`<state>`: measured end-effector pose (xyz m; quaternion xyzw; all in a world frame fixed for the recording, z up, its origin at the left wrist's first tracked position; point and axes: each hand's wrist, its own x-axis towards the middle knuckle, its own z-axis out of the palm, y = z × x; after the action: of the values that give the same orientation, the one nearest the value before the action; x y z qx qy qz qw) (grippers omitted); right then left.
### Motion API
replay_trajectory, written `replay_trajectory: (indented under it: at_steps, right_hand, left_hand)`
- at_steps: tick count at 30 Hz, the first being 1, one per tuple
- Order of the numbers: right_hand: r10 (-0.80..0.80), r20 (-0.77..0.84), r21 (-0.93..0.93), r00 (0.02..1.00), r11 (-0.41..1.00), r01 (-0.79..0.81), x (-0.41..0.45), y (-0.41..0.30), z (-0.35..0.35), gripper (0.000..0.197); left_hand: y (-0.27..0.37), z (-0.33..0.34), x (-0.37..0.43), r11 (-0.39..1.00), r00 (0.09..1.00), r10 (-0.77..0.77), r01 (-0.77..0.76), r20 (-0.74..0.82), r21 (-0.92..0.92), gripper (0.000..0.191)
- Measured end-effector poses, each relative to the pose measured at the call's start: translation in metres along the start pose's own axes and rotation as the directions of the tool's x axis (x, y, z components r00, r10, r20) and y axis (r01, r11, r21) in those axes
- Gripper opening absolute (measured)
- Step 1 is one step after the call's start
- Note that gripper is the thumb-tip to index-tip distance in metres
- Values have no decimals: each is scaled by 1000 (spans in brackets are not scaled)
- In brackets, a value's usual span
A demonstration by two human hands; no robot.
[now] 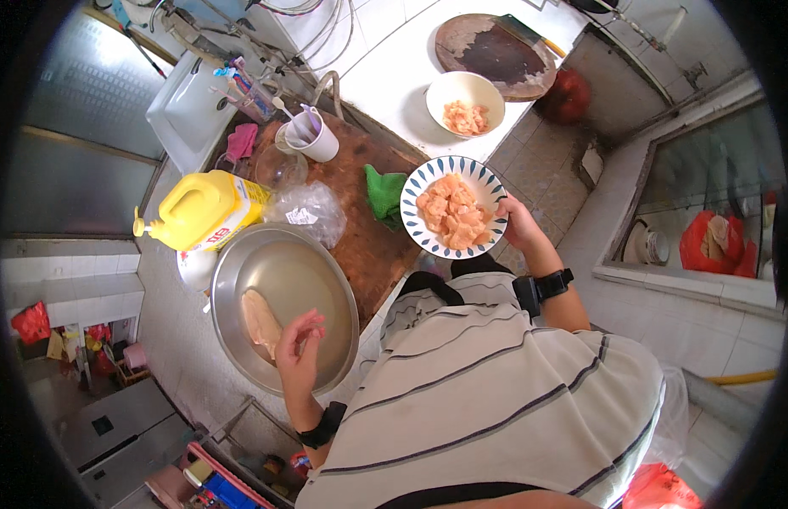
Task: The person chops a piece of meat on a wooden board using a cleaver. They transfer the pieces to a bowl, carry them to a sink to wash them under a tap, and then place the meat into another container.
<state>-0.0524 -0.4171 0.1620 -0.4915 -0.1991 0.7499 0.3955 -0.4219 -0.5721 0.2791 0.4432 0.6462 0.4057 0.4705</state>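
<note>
My right hand (520, 223) grips the rim of a white plate (411, 198) with dark leaf-shaped marks around its edge. Cut pieces of pale pink raw meat (454, 213), seemingly chicken, are heaped on it. Over the near side of a large steel basin (223, 331), my left hand (299, 340) is empty with its fingers loosely curled and apart. Cloudy water fills the basin, and one whole piece of raw meat (261, 321) lies in it beside that hand. A cream bowl (439, 95) on the white counter holds more cut meat.
Behind the bowl, a cleaver (520, 30) rests on a round wooden chopping board (454, 38). A green cloth (385, 194), a clear plastic bag (314, 213), a white cup (327, 147) and a yellow detergent jug (199, 207) surround the basin. A white sink (189, 118) stands behind.
</note>
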Motion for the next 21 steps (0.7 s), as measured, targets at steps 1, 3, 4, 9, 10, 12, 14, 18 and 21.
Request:
replay_trajectory:
  at_steps: [1, 3, 4, 9, 10, 12, 14, 18, 21]
  right_hand:
    - [10, 6, 1, 1000, 1000, -10, 5, -2, -2, 57]
    - [1, -41, 20, 999, 1000, 0, 9, -11, -6, 58]
    - [8, -23, 56, 1000, 998, -6, 8, -22, -3, 59]
    - [-26, 7, 34, 1000, 999, 26, 46, -59, -39, 62]
    - [-51, -21, 35, 998, 998, 52, 52, -71, -43, 61]
    - [-81, -71, 26, 994, 996, 83, 70, -90, -61, 59]
    - [-109, -61, 9, 992, 994, 110, 90, -114, -86, 59]
    - [-159, -42, -22, 986, 987, 158, 121, -159, -120, 59]
    - [-179, -65, -60, 982, 983, 175, 144, -189, -142, 59]
  left_hand:
    - [2, 2, 3, 1000, 1000, 0, 0, -19, 2, 27]
    - [6, 9, 8, 1000, 999, -9, 10, -43, 10, 27]
    - [9, 14, 12, 1000, 998, -19, 20, -64, 13, 27]
    - [23, 57, 43, 999, 992, -25, 30, -124, 37, 28]
    - [28, 68, 52, 999, 992, -41, 44, -123, 19, 28]
    - [39, 92, 72, 998, 990, -59, 60, -125, 0, 29]
    - [48, 116, 96, 998, 995, -57, 54, -80, -32, 32]
    - [67, 160, 142, 998, 1000, -23, 22, 12, 62, 37]
    - [80, 195, 178, 993, 998, -30, 24, 52, 112, 38]
